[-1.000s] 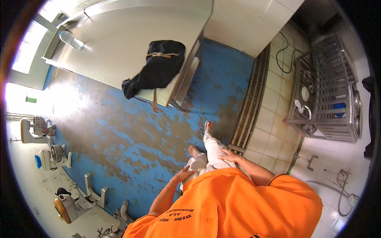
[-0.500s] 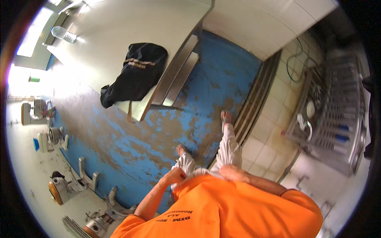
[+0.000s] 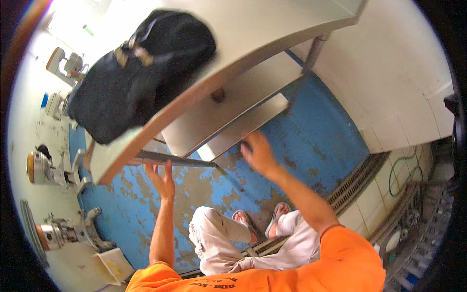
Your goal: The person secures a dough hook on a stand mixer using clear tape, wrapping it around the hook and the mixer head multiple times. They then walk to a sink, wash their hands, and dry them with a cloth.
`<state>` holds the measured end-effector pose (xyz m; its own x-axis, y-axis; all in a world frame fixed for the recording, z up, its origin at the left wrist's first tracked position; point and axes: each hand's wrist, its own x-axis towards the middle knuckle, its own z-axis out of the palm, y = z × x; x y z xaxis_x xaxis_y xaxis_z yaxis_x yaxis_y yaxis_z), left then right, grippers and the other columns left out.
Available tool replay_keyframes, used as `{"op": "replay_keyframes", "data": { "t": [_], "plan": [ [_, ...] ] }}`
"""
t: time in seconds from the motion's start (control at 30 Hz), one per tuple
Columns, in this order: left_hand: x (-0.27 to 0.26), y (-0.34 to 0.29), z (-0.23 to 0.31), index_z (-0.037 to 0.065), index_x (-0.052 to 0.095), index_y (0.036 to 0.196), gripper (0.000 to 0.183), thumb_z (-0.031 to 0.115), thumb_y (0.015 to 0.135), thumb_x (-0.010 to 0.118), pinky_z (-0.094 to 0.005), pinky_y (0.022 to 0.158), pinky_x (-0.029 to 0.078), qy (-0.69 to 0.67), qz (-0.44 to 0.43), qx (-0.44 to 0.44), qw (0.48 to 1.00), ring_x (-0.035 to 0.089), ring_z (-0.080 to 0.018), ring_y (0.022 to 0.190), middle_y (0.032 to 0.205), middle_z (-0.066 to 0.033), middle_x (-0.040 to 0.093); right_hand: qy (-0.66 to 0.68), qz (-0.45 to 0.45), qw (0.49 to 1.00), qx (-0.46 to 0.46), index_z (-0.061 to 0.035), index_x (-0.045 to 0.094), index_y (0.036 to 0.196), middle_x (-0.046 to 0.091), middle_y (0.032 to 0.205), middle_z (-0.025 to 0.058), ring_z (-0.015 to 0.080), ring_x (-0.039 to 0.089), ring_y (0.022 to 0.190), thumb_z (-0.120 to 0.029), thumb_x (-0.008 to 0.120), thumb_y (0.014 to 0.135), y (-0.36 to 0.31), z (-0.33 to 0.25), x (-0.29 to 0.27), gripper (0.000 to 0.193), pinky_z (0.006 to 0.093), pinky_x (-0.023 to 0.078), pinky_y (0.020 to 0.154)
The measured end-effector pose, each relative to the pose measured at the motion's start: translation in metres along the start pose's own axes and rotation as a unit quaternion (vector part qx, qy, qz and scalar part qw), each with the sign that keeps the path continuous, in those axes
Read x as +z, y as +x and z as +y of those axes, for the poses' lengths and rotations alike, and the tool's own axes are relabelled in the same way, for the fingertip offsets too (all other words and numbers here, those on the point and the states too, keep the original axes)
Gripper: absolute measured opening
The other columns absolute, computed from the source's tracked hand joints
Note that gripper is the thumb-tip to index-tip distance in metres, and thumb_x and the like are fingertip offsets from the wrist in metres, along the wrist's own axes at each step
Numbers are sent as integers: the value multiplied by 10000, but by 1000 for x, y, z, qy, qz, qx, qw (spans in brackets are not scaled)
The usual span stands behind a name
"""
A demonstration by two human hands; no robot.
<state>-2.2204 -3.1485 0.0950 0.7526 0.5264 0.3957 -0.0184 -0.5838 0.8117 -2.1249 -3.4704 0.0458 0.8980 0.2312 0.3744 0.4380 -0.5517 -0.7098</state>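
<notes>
My left hand (image 3: 161, 181) is raised beside the near leg (image 3: 177, 159) of the steel table (image 3: 272, 27), its fingers spread and holding nothing. Whether it touches the leg I cannot tell. My right hand (image 3: 259, 153) reaches forward below the table's edge, near the lower shelf (image 3: 258, 121); it is slightly blurred, its fingers apart and nothing seen in them. A black cloth bundle (image 3: 141, 82), with tan strips across it, lies on the tabletop close to the near edge.
Several machines with round metal parts (image 3: 63, 168) line the left side. A white bin (image 3: 114, 265) stands at lower left. A floor drain grating (image 3: 355, 177) runs along the right, beside white tiles, a green hose (image 3: 395, 175) and a grey rack (image 3: 421, 253).
Both hands have left my waist and reached forward toward the table. The table and black bundle now appear much closer, and my knees are bent.
</notes>
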Motion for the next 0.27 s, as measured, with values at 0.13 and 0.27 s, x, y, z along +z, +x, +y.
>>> {"op": "replay_keyframes", "data": {
  "t": [0.13,0.27],
  "plan": [
    [43,21,-26,-18,583,1126,310,188,925,700,-319,846,487,-73,58,-40,995,646,-187,922,948,-121,689,-52,106,989,-89,8,485,1359,587,1246,247,405,526,1202,-356,758,832,134,21,22,697,475,404,1045],
    [57,18,-32,-4,596,1019,244,199,928,697,-306,748,504,-123,146,13,982,656,-159,804,821,-115,681,101,8,994,-36,64,338,1453,479,1414,294,444,428,1336,-450,792,778,170,-6,27,962,484,340,1131]
  ]
}}
